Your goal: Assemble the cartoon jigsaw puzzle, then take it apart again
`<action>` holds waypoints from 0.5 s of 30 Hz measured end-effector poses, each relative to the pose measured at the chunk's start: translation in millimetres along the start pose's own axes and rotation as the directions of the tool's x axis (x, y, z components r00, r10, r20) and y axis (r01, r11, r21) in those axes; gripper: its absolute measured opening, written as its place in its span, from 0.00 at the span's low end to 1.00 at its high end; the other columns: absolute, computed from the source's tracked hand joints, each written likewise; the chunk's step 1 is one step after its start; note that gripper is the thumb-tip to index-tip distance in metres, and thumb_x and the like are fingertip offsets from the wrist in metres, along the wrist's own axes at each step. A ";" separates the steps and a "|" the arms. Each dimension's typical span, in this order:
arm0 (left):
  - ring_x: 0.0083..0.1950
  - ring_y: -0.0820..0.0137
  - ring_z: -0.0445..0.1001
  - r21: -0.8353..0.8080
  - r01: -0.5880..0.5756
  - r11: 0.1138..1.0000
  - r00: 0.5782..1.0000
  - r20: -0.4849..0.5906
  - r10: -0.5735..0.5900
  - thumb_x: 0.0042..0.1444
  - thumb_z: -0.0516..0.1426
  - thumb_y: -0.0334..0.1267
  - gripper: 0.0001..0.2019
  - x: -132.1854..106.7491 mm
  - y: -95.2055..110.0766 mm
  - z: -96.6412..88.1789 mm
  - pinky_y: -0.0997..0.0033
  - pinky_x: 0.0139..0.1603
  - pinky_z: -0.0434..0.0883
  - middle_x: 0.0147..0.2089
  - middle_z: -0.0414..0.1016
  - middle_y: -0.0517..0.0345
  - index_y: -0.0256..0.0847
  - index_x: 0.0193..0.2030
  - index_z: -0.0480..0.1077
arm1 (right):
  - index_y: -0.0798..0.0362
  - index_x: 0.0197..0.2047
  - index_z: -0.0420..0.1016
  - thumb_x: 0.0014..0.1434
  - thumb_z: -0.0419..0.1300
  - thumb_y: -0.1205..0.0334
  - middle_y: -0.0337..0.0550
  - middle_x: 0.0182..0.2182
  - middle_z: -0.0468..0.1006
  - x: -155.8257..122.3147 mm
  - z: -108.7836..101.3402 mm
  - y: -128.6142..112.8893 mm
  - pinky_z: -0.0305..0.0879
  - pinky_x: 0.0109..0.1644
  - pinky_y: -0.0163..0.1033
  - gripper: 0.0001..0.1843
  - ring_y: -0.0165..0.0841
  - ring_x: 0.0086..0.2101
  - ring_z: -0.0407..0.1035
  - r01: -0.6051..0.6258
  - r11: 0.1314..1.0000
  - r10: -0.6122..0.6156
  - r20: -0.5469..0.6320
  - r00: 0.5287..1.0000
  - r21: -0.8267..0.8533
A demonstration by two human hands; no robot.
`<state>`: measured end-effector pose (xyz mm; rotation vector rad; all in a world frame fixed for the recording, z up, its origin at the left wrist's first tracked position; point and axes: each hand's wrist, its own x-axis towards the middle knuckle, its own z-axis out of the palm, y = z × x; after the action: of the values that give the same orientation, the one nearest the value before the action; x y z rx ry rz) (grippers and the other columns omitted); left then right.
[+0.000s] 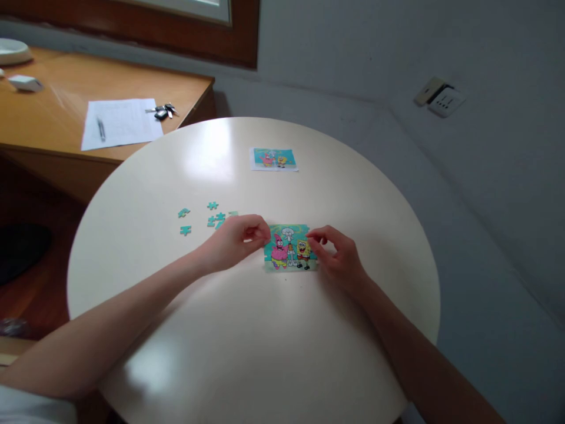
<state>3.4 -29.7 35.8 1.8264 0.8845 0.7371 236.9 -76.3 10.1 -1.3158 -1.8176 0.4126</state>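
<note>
A small cartoon jigsaw puzzle (289,247), mostly put together, lies near the middle of the round cream table (247,330). My left hand (236,240) rests at the puzzle's left edge, fingers curled and pinched against it. My right hand (338,253) sits at the right edge, thumb and forefinger pinched on the puzzle's upper right corner. Several loose teal puzzle pieces (207,219) lie just left of my left hand. A small reference picture (273,159) of the same cartoon lies farther back on the table.
A wooden desk (57,123) stands behind the table at the left, carrying a sheet of paper (128,123) with a pen (101,128), a bunch of keys (162,111) and white objects. A grey wall with a switch panel (445,101) runs along the right.
</note>
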 end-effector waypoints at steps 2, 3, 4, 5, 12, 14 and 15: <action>0.31 0.73 0.70 -0.035 -0.006 0.999 1.000 0.022 0.007 0.50 0.55 0.36 0.05 -2.9 1.4 12.6 0.72 0.34 0.70 0.28 0.72 0.58 0.38 0.27 0.68 | 0.51 0.37 0.73 0.59 0.56 0.60 0.39 0.27 0.75 -3.5 6.9 -11.0 0.65 0.33 0.34 0.06 0.28 0.28 0.68 0.030 0.998 -0.034 0.063 0.997 0.054; 0.31 0.73 0.70 -0.055 -0.002 0.998 0.999 0.033 0.003 0.50 0.55 0.36 0.05 -4.1 1.4 18.3 0.72 0.33 0.70 0.28 0.71 0.58 0.38 0.27 0.67 | 0.51 0.38 0.72 0.59 0.56 0.59 0.38 0.27 0.75 -5.3 10.1 -15.4 0.65 0.33 0.33 0.07 0.28 0.28 0.68 0.048 0.995 -0.056 0.095 0.994 0.086; 0.30 0.73 0.69 -0.077 0.005 0.997 0.999 0.046 -0.002 0.50 0.55 0.37 0.05 -5.1 1.2 23.4 0.73 0.32 0.69 0.27 0.71 0.59 0.38 0.27 0.67 | 0.50 0.40 0.72 0.59 0.56 0.59 0.38 0.28 0.75 -7.0 13.1 -18.7 0.65 0.33 0.33 0.07 0.28 0.28 0.69 0.057 0.992 -0.071 0.122 0.990 0.115; 0.29 0.74 0.68 -0.097 0.018 0.995 0.998 0.059 -0.012 0.50 0.55 0.37 0.06 -5.9 0.9 27.6 0.73 0.31 0.69 0.26 0.70 0.59 0.38 0.26 0.67 | 0.50 0.41 0.72 0.58 0.57 0.59 0.38 0.28 0.75 -8.5 15.6 -21.0 0.65 0.32 0.32 0.08 0.27 0.28 0.69 0.063 0.989 -0.083 0.145 0.986 0.137; 0.28 0.73 0.69 -0.231 0.121 0.965 0.990 0.097 -0.101 0.48 0.59 0.41 0.09 -6.0 1.7 35.2 0.73 0.30 0.68 0.25 0.70 0.60 0.39 0.25 0.65 | 0.47 0.42 0.72 0.56 0.59 0.59 0.36 0.27 0.76 -12.2 20.8 -23.1 0.65 0.32 0.32 0.10 0.27 0.26 0.68 -0.046 0.986 0.010 0.218 0.976 0.159; 0.28 0.73 0.69 -0.242 0.138 0.960 0.988 0.104 -0.115 0.48 0.59 0.41 0.09 -5.7 0.8 35.1 0.73 0.30 0.68 0.25 0.70 0.60 0.39 0.25 0.65 | 0.47 0.43 0.73 0.55 0.59 0.59 0.36 0.26 0.76 -12.4 21.0 -23.2 0.65 0.31 0.32 0.11 0.27 0.25 0.67 -0.073 0.982 0.031 0.229 0.973 0.177; 0.28 0.73 0.69 -0.244 0.139 0.960 0.987 0.107 -0.116 0.48 0.59 0.40 0.09 -5.7 0.0 35.3 0.73 0.29 0.68 0.25 0.70 0.60 0.39 0.25 0.65 | 0.47 0.43 0.73 0.55 0.59 0.59 0.35 0.26 0.76 -12.2 21.0 -23.1 0.64 0.31 0.32 0.11 0.26 0.25 0.67 -0.085 0.979 0.039 0.235 0.971 0.186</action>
<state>28.1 -51.6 22.0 1.5518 0.8031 0.6470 207.5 -92.3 7.9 -1.2307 -1.8724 0.7866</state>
